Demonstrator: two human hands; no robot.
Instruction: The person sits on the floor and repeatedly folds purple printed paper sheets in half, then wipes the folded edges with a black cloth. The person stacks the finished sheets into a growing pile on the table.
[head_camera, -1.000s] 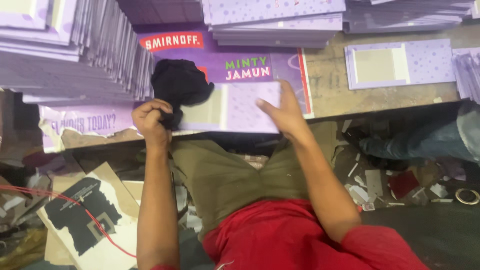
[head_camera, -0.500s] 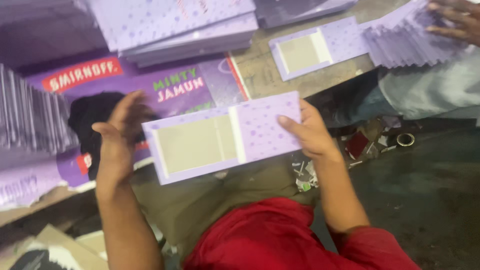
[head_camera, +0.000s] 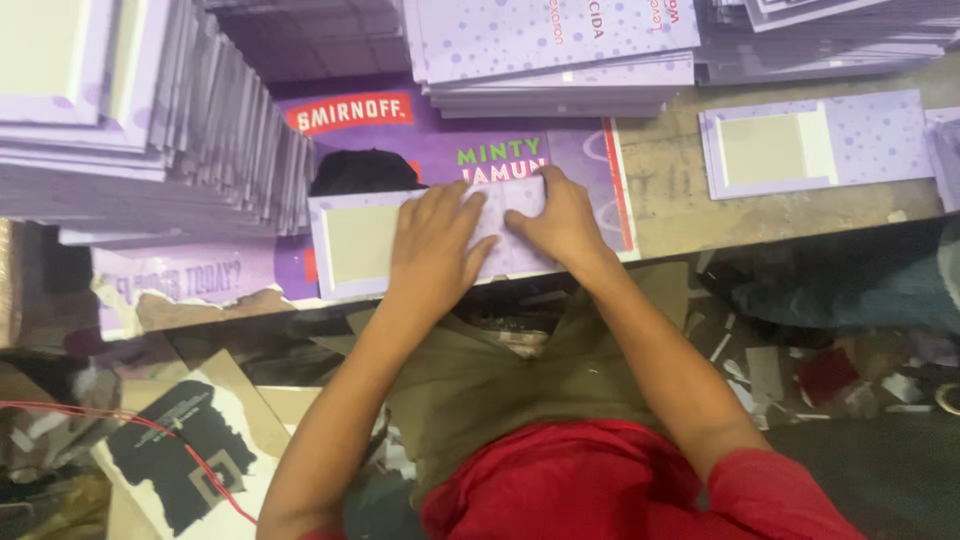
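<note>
Lilac card, a folded cover piece (head_camera: 360, 245) with a grey board panel, is now lying flat at the near edge of the bench (head_camera: 800, 215); half a second ago it was being held up in the air. Both hands are pressing it down, left hand (head_camera: 435, 240) and right hand (head_camera: 560, 220) spread open and flat, gripping nothing. A black cloth (head_camera: 360, 172) is sitting just behind it on a purple printed sheet (head_camera: 440, 135). Tall stacks of covers (head_camera: 150, 130) are crowding the left, and another flat cover (head_camera: 815, 145) is lying well apart to the right.
</note>
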